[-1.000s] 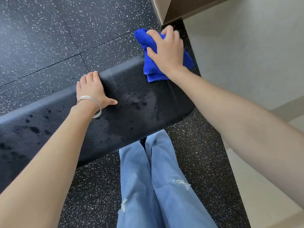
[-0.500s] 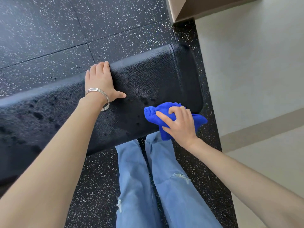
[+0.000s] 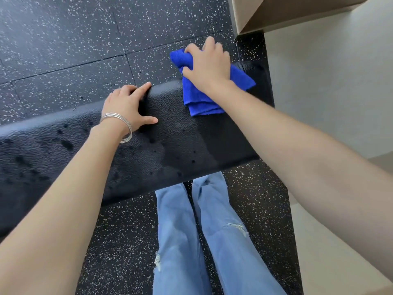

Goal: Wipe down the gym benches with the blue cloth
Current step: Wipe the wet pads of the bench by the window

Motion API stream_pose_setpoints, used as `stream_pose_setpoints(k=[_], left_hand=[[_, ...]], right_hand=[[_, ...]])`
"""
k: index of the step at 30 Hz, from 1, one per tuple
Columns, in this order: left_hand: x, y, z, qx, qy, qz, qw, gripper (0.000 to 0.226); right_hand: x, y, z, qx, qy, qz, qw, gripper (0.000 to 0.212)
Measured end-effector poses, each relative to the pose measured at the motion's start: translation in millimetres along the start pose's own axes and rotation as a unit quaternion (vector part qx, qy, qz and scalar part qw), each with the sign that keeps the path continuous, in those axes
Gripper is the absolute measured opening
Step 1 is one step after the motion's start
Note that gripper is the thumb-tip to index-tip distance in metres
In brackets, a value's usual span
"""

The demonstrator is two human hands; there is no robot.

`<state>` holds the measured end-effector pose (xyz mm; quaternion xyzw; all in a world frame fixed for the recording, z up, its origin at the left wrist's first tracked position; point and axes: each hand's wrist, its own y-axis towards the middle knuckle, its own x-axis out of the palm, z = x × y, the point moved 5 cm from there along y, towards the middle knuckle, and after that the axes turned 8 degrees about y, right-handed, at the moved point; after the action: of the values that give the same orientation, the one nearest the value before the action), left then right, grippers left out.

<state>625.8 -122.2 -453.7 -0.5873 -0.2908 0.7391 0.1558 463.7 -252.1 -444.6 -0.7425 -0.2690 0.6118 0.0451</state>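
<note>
Pressing blue cloth (image 3: 198, 96) onto far edge of black padded tabletop (image 3: 174, 135), upper centre of frame, right hand (image 3: 207, 64) on top, grip clenched, bunching cloth. Left hand (image 3: 127, 105) at centre frame, flat on same far edge, grip spread, fingers curled over rim, thumb on pad; silver bangles (image 3: 120, 124) at wrist. Dark wet spots (image 3: 66, 144) at left of pad. Speckled floor (image 3: 85, 39) beyond.

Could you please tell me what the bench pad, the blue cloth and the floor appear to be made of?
Bench pad: black vinyl or leather-like upholstery, judging by its pebbled grain and dull sheen; dark wet spots sit on it.
Blue cloth: soft plush fabric, probably microfibre, folded in limp layers with a fuzzy nap.
Floor: matte black with white flecks and tile seams, likely rubber gym tiles.
</note>
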Motion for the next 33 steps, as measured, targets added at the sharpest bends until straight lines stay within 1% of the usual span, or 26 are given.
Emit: stream_pose_setpoints(k=[2,4,6,9,11,14,16,17,19,21,23,25,26,27,29,31,33], left_hand=[[1.7,0.3,-3.1,-0.002,-0.001,0.005,1.000,0.092],[4.0,0.6,-4.9,-0.004,-0.002,0.013,1.000,0.092],[5.7,-0.2,-6.3,-0.005,-0.004,0.021,1.000,0.093],[4.8,-3.8,-11.3,0.002,0.000,0.036,0.999,0.093],[4.7,-5.8,-15.7,0.003,0.001,0.037,0.999,0.094],[6.0,-8.8,-29.3,-0.006,0.013,0.032,0.999,0.096],[6.9,-10.3,-38.7,-0.012,0.017,0.033,0.999,0.099],[7.1,-11.2,-42.5,-0.015,0.017,0.032,0.999,0.100],[6.5,-12.3,-47.2,-0.012,0.022,0.032,0.999,0.101],[5.1,-13.5,-49.1,-0.003,0.027,0.033,0.999,0.100],[4.5,-14.8,-52.1,-0.001,0.028,0.031,0.999,0.099],[5.6,-15.9,-58.8,-0.008,0.028,0.028,0.999,0.101],[6.3,-16.5,-63.8,-0.014,0.029,0.027,0.999,0.102],[7.0,-17.5,-69.4,-0.019,0.029,0.026,0.999,0.103],[8.5,-19.8,-82.2,-0.025,0.026,0.026,0.999,0.103],[9.7,-22.5,-93.7,-0.029,0.023,0.029,0.999,0.103],[11.1,-24.9,-101.7,-0.034,0.019,0.031,0.999,0.102]], right_hand=[[5.4,-29.7,3.7,-0.022,0.020,0.081,0.996,0.041],[18.1,-71.5,5.9,-0.072,0.062,0.142,0.985,0.041],[40.4,-121.7,7.5,-0.116,0.078,0.156,0.978,0.041],[69.0,-178.3,5.5,-0.151,0.069,0.148,0.975,0.044],[75.3,-185.7,6.2,-0.165,0.043,0.149,0.974,0.044],[65.0,-163.0,-1.6,-0.180,0.022,0.171,0.968,0.041],[54.1,-135.5,-9.7,-0.162,0.021,0.180,0.970,0.039],[47.5,-118.9,-14.9,-0.139,0.024,0.184,0.973,0.039],[30.7,-81.5,-27.0,-0.064,0.034,0.180,0.981,0.039],[19.3,-41.7,-35.6,0.035,0.048,0.115,0.992,0.041],[16.1,-7.8,-42.5,0.090,0.038,0.029,0.995,0.043],[19.3,11.2,-52.9,0.095,0.016,-0.049,0.994,0.044],[22.0,15.1,-58.2,0.090,0.000,-0.066,0.994,0.044],[23.8,15.0,-63.9,0.085,-0.018,-0.066,0.994,0.045],[27.7,9.4,-74.5,0.073,-0.045,-0.027,0.996,0.045],[29.6,2.6,-85.6,0.062,-0.042,0.006,0.997,0.046],[34.4,-3.5,-99.4,0.048,-0.028,0.014,0.998,0.045]])
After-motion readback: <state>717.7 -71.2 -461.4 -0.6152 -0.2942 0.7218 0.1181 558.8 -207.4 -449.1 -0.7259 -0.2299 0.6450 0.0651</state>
